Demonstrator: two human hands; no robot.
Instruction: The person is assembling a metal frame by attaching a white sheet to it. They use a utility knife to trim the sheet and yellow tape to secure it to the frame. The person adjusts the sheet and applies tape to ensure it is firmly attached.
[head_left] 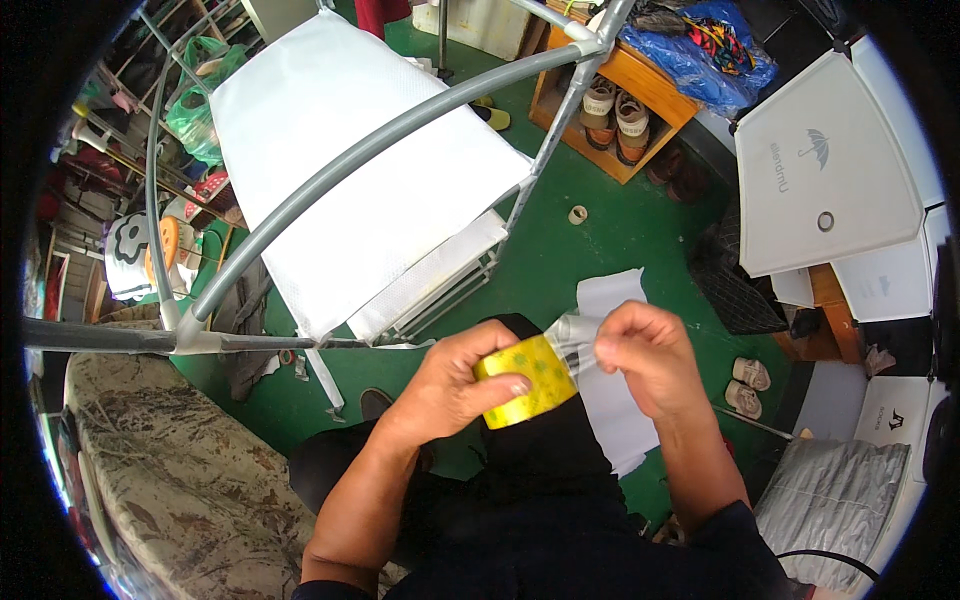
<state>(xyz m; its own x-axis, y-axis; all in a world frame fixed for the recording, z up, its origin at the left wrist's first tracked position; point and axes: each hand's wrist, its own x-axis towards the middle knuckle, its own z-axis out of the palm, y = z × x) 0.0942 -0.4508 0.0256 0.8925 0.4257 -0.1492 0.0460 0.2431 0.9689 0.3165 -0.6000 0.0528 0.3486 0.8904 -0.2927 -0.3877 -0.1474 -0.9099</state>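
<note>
My left hand (437,388) is closed round a wide roll of yellow packing tape (531,381), held above my lap with the thumb across its side. From the roll's upper right a crumpled, see-through strip of tape (572,334) stretches out. Thumb and fingers of my right hand (652,362) pinch the far end of that strip. Beyond the hands stands a grey tube frame (390,127), and a large white sheet (330,150) lies across a rack inside it. Another white sheet (615,400) rests on the floor under my right hand.
A camouflage-patterned cover (185,470) bulges at the left. An orange wooden shoe shelf (610,110) stands at the far right, near white boxes (830,165). On the green floor (560,270) are a small tape roll (578,215) and pale shoes (747,386).
</note>
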